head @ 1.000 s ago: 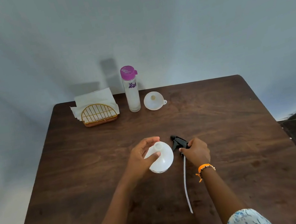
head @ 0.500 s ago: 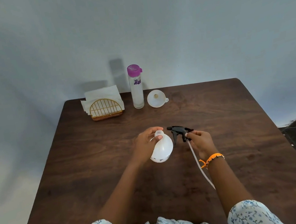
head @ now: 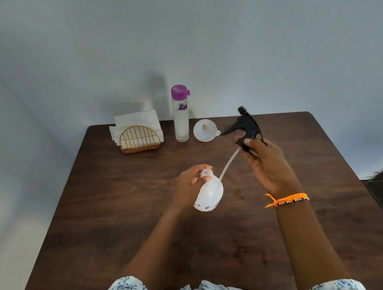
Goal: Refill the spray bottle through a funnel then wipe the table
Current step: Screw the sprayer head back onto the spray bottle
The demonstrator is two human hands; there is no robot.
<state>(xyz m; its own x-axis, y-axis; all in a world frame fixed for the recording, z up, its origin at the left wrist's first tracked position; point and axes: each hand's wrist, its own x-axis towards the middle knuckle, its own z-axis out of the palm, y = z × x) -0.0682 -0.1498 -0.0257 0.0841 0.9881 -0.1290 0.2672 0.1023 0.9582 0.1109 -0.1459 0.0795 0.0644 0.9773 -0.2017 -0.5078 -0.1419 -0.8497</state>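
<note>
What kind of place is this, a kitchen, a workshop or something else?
Probably a plain room in a home, though I cannot be sure: a dark wooden table stands against a bare pale wall, and a napkin holder and a purple-capped bottle stand on it.

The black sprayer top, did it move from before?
Yes. The right hand lifted the sprayer top up and away, toward the funnel, while its tube trails over the bottle.

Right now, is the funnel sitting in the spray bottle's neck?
No, the funnel lies on the table, apart from the spray bottle.
</note>
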